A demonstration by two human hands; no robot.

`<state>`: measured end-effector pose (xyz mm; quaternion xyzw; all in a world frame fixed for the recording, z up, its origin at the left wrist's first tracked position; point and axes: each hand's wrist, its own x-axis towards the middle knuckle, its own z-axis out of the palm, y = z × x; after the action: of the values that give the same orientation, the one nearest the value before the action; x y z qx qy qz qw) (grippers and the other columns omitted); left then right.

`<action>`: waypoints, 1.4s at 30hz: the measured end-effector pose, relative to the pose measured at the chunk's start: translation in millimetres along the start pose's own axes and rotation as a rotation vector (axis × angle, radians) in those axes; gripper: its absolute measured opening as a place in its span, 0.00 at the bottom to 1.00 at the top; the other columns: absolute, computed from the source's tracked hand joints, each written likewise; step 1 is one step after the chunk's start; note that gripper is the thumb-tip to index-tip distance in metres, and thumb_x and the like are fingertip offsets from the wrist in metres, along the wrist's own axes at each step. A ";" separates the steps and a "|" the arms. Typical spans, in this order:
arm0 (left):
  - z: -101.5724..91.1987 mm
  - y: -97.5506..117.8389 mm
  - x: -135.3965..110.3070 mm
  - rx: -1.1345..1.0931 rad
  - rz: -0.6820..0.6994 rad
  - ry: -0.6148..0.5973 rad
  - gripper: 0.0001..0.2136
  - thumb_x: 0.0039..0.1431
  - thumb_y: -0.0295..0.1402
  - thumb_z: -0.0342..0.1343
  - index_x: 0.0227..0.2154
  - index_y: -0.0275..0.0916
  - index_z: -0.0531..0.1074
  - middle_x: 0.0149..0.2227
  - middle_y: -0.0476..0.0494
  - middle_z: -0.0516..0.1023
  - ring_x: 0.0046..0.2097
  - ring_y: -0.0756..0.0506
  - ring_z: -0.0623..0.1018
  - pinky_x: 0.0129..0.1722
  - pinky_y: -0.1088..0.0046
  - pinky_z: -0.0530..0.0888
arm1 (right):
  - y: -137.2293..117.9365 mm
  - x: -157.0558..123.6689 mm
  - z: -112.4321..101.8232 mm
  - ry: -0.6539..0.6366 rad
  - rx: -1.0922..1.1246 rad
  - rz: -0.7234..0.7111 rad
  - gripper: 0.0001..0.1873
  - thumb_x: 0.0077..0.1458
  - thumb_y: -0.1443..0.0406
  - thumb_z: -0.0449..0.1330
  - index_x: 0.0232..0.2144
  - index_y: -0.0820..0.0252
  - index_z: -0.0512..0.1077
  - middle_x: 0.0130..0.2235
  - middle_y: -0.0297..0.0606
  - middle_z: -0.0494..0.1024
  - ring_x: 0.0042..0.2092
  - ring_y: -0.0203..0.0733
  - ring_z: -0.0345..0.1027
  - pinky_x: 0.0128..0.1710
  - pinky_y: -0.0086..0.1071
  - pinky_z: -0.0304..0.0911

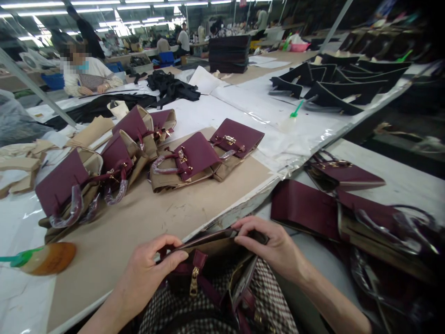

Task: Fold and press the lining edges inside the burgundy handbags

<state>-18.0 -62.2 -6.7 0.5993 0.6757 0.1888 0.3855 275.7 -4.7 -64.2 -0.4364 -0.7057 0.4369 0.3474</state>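
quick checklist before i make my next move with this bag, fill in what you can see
1. Left fingers gripping the rim of the burgundy, leather-like handbag with brown lining: ok, pinched at the edge.
2. Right fingers gripping the same rim: ok, pinched farther along.
3. Gold metal zipper pull free of the fingers: ok, it hangs below the left thumb.
4. Handbag's base undamaged: cannot tell, hidden from view.
5. Amber, rounded bottle with green nozzle upright: not ok, lying on its side, apart from the left hand.
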 end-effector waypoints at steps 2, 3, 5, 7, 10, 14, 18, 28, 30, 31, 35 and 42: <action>1.3 0.8 0.7 0.023 0.012 0.009 0.11 0.61 0.43 0.57 0.32 0.41 0.77 0.28 0.53 0.76 0.31 0.48 0.73 0.34 0.76 0.67 | -0.5 -1.4 0.9 0.036 -0.027 0.003 0.07 0.59 0.61 0.64 0.30 0.57 0.75 0.43 0.38 0.80 0.44 0.43 0.75 0.46 0.33 0.66; 2.6 0.6 1.3 0.035 0.022 0.015 0.12 0.61 0.44 0.57 0.32 0.41 0.76 0.27 0.53 0.76 0.31 0.48 0.73 0.34 0.76 0.67 | -1.1 -1.8 1.6 0.055 -0.040 0.001 0.08 0.59 0.61 0.64 0.29 0.57 0.75 0.42 0.38 0.81 0.44 0.43 0.75 0.46 0.34 0.66; 6.1 -0.6 2.8 0.059 0.046 0.038 0.13 0.62 0.45 0.56 0.31 0.41 0.75 0.26 0.53 0.75 0.30 0.49 0.72 0.33 0.76 0.67 | -2.8 -2.5 3.1 0.089 -0.057 -0.009 0.09 0.58 0.62 0.65 0.27 0.57 0.74 0.41 0.38 0.81 0.42 0.43 0.76 0.44 0.34 0.67; 9.9 -2.0 4.3 0.089 0.073 0.062 0.13 0.62 0.45 0.55 0.30 0.41 0.74 0.26 0.53 0.74 0.29 0.49 0.72 0.32 0.77 0.67 | -4.3 -2.9 5.0 0.118 -0.075 -0.028 0.09 0.57 0.63 0.65 0.26 0.57 0.73 0.39 0.38 0.81 0.40 0.43 0.76 0.43 0.34 0.67; 15.0 -3.4 6.2 0.132 0.100 0.077 0.12 0.61 0.44 0.55 0.29 0.41 0.72 0.25 0.54 0.72 0.28 0.49 0.71 0.31 0.77 0.66 | -5.0 -3.2 8.0 0.164 -0.118 -0.048 0.09 0.57 0.64 0.65 0.26 0.57 0.72 0.36 0.37 0.81 0.38 0.42 0.76 0.40 0.34 0.68; 18.8 -2.9 7.6 0.100 0.113 0.054 0.10 0.61 0.42 0.55 0.33 0.43 0.74 0.27 0.54 0.75 0.29 0.49 0.73 0.32 0.78 0.69 | -5.0 -2.4 11.7 0.213 -0.176 -0.044 0.10 0.56 0.64 0.65 0.25 0.57 0.70 0.34 0.35 0.81 0.37 0.41 0.75 0.39 0.34 0.67; 15.0 4.1 10.5 0.069 0.231 -0.019 0.10 0.65 0.40 0.52 0.41 0.44 0.76 0.38 0.50 0.79 0.39 0.47 0.77 0.40 0.77 0.72 | -7.5 -1.3 15.7 0.245 -0.231 -0.008 0.11 0.55 0.65 0.65 0.24 0.56 0.68 0.33 0.33 0.80 0.36 0.40 0.75 0.38 0.33 0.66; 5.7 44.3 39.8 0.367 0.341 -0.321 0.14 0.69 0.38 0.48 0.36 0.41 0.77 0.34 0.49 0.76 0.37 0.47 0.76 0.36 0.74 0.68 | -11.6 -1.6 18.5 0.289 -0.266 0.052 0.11 0.55 0.64 0.64 0.23 0.56 0.67 0.30 0.33 0.80 0.32 0.40 0.74 0.35 0.32 0.66; 12.1 50.2 47.7 0.472 0.401 -0.330 0.15 0.70 0.38 0.48 0.32 0.40 0.76 0.32 0.50 0.75 0.34 0.47 0.75 0.33 0.74 0.65 | -11.9 -1.4 18.4 0.290 -0.267 0.054 0.11 0.55 0.63 0.64 0.23 0.56 0.67 0.29 0.33 0.79 0.31 0.40 0.74 0.34 0.32 0.66; 15.8 53.0 51.6 0.511 0.430 -0.337 0.15 0.70 0.38 0.48 0.31 0.40 0.75 0.31 0.50 0.74 0.34 0.47 0.75 0.32 0.73 0.64 | -12.0 -1.4 18.6 0.290 -0.263 0.056 0.12 0.55 0.63 0.64 0.22 0.56 0.67 0.29 0.33 0.79 0.31 0.40 0.74 0.34 0.32 0.66; 30.9 63.2 67.1 0.570 0.538 -0.361 0.15 0.71 0.37 0.47 0.34 0.39 0.77 0.32 0.48 0.76 0.35 0.46 0.76 0.33 0.72 0.64 | -11.2 -1.8 19.7 0.290 -0.253 0.078 0.11 0.54 0.64 0.64 0.23 0.56 0.67 0.28 0.33 0.79 0.31 0.40 0.73 0.34 0.32 0.65; 44.3 69.2 90.3 0.425 0.590 -0.409 0.12 0.68 0.33 0.49 0.39 0.42 0.80 0.35 0.49 0.79 0.38 0.47 0.78 0.37 0.74 0.67 | -10.4 -5.6 0.0 0.126 -0.248 -0.019 0.05 0.57 0.64 0.66 0.31 0.56 0.72 0.35 0.32 0.79 0.37 0.39 0.73 0.40 0.31 0.66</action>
<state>62.4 29.5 -11.7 0.8585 0.4084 0.0246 0.3091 274.6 -12.3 -55.2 -0.4957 -0.7353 0.3147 0.3384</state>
